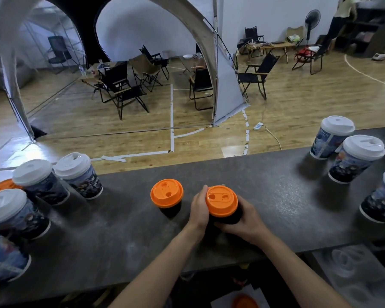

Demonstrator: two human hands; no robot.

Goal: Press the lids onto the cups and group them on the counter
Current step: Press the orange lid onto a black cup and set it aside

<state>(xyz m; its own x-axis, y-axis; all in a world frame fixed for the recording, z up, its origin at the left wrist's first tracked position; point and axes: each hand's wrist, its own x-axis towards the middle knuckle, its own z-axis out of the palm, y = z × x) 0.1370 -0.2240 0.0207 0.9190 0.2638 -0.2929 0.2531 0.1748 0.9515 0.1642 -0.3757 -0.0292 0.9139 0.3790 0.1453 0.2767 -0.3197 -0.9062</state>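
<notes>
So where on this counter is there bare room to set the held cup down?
Two bare stretches of counter: between the standing orange-lidded cup and the left group of white-lidded cups, and a wider one between the held cup and the right group of white-lidded cups. Both ends are crowded.

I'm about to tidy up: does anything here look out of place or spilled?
Yes: an orange lid sits below the counter, at the picture's bottom edge, apart from the rest. No spill shows on the counter.
</notes>
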